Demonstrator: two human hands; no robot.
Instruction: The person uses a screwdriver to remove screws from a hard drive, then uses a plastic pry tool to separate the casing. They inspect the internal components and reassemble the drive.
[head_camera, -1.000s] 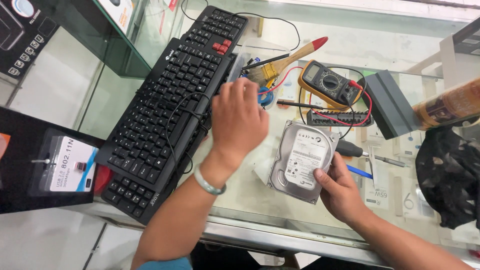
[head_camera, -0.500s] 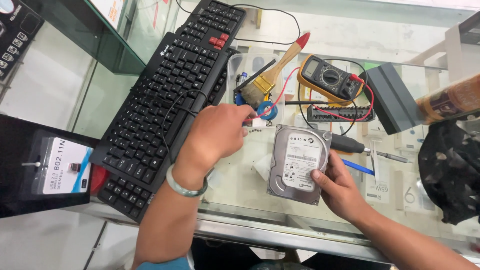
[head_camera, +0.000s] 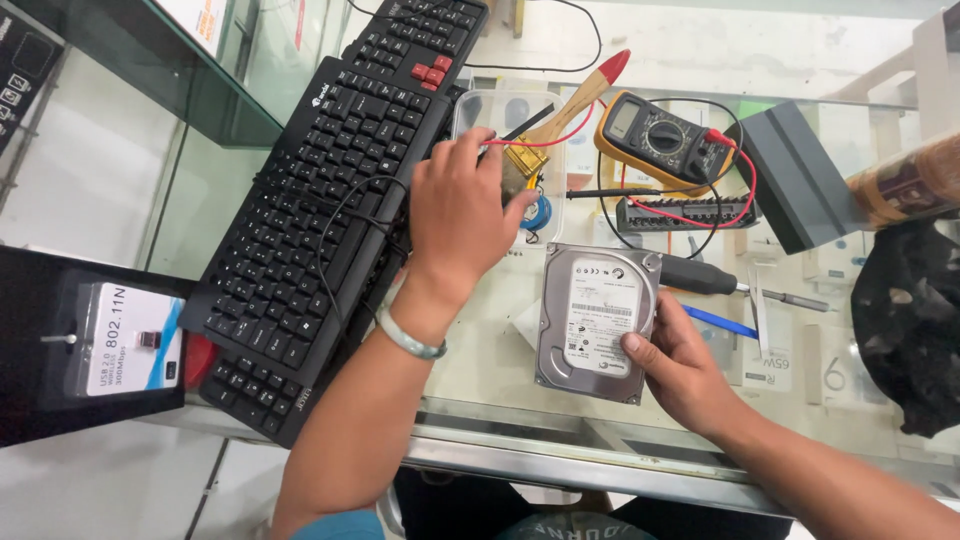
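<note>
Head view: our right hand (head_camera: 690, 375) grips the lower right corner of a silver rectangular metal hard drive (head_camera: 597, 320), thumb on its labelled face, as the drive lies flat on the glass tabletop (head_camera: 480, 340). Our left hand (head_camera: 462, 215) reaches into a clear plastic tray (head_camera: 478, 110), fingers curled; we cannot tell what they hold. A wooden brush with a red-tipped handle (head_camera: 565, 110) rests across the tray, beside a yellow multimeter (head_camera: 662, 140). A black keyboard (head_camera: 300, 230) lies left.

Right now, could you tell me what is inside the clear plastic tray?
A wooden paintbrush lies across the clear plastic tray; the left hand covers the rest.
</note>
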